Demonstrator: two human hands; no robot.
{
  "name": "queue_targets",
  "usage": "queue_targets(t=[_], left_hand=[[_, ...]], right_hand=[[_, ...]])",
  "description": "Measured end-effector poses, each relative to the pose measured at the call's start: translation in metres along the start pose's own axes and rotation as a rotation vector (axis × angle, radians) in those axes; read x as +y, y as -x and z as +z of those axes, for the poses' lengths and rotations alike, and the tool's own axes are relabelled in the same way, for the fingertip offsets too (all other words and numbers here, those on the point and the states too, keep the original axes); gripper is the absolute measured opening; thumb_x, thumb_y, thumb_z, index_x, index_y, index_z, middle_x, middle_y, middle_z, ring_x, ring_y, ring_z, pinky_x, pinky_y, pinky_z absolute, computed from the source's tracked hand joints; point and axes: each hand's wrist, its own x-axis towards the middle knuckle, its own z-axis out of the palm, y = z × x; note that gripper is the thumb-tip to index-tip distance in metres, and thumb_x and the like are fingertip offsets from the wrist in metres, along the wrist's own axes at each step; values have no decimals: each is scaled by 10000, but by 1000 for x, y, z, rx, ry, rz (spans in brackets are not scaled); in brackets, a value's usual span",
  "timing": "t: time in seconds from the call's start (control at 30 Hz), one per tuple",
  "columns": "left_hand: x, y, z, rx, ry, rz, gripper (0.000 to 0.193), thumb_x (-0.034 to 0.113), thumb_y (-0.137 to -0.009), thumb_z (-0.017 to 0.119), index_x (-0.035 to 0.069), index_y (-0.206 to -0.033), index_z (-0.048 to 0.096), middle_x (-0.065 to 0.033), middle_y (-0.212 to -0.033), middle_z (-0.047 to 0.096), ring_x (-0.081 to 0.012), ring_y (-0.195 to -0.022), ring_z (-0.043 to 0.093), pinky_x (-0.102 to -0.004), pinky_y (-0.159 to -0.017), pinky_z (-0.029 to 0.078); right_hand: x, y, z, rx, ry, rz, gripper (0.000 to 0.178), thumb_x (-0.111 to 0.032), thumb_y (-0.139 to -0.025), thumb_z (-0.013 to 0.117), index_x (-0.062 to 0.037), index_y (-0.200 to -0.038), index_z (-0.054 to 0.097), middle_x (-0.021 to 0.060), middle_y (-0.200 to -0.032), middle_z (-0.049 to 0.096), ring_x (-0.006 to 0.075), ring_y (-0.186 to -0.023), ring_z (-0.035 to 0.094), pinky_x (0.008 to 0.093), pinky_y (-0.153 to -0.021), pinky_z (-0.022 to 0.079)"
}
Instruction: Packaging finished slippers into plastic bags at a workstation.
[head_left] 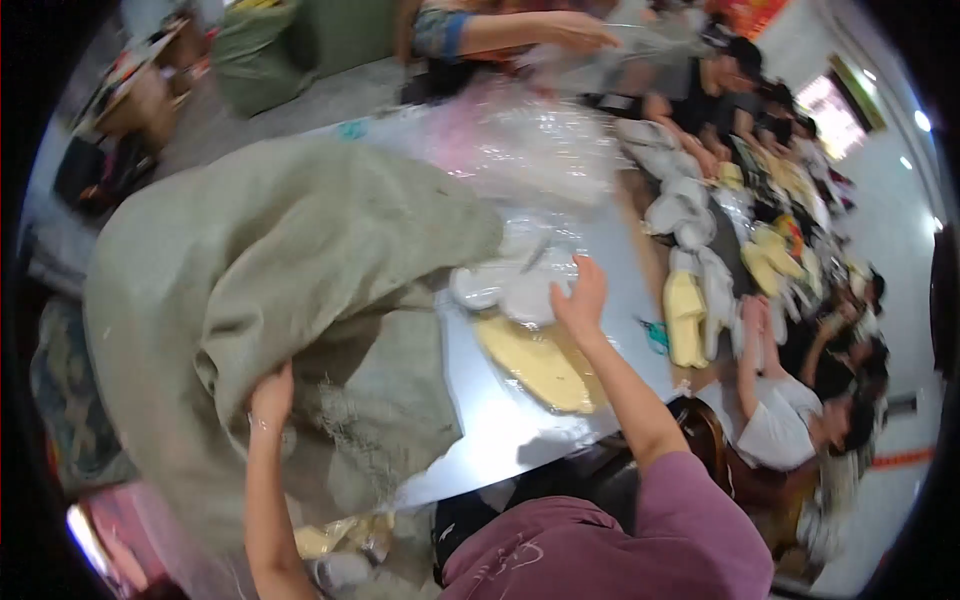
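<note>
A big grey-green woven sack [300, 230] lies bulging over the left side of the table, its mouth gaping toward me. My left hand [270, 397] is closed on a fold of the sack at the mouth, its fingertips partly hidden by the cloth. My right hand [583, 297] is at the right end of a pair of white slippers [525, 293] in clear plastic. Its thumb and fingers are apart; whether it touches the wrap I cannot tell. Just nearer to me lies a yellow slipper [540, 368], also in clear wrap, partly behind my right forearm.
Shiny clear bags [535, 150] pile up at the table's [490, 450] far side, where another person's hand [580, 32] reaches in. More yellow slippers [685, 315] and white ones line a bench at right, with several people seated along it. A full green sack [255, 60] stands behind.
</note>
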Motion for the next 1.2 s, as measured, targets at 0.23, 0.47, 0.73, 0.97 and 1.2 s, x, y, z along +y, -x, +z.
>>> queue_targets(t=[0.23, 0.47, 0.73, 0.97, 1.2], left_hand=[[61, -17, -165, 432, -250, -243, 715, 477, -737, 615, 234, -1357, 358, -160, -1283, 449, -434, -1212, 330, -656, -919, 216], [-61, 31, -146, 163, -611, -128, 984, 281, -580, 785, 369, -1391, 234, -101, -1234, 478, -350, -1133, 445, -570, -929, 267], [-51, 59, -99, 132, -191, 370, 515, 189, -751, 620, 264, -1241, 479, -62, -1065, 565, -243, -991, 540, -477, -864, 342], [-50, 61, -94, 185, 81, 285, 464, 266, -829, 574, 135, -1263, 472, -167, -1173, 527, -339, -1129, 456, -500, -942, 298], [-18, 13, -161, 362, 713, 250, 585, 350, -901, 498, -15, -1332, 345, -264, -1400, 266, -340, -1331, 221, -370, -1080, 197]], right_hand=[[-205, 40, 61, -705, -769, -771, 216, -196, -840, 542, -25, -936, 631, 153, -876, 631, 337, -854, 588, 397, -767, 474], [-342, 28, 172, -1120, -685, -738, 851, -564, -751, 603, -99, -1387, 281, 123, -1412, 308, 312, -1292, 276, 405, -1071, 236], [-386, 95, 152, -776, -537, -761, 705, -513, -740, 603, -97, -1277, 412, 145, -1304, 401, 327, -1196, 379, 425, -1011, 302], [-391, 107, 205, -697, -331, -853, 509, -402, -752, 606, -64, -1121, 512, 155, -1123, 506, 333, -1059, 470, 442, -933, 358], [-325, 84, 208, -554, -125, -913, 329, -291, -764, 608, -31, -966, 613, 165, -942, 611, 339, -923, 560, 460, -854, 414]])
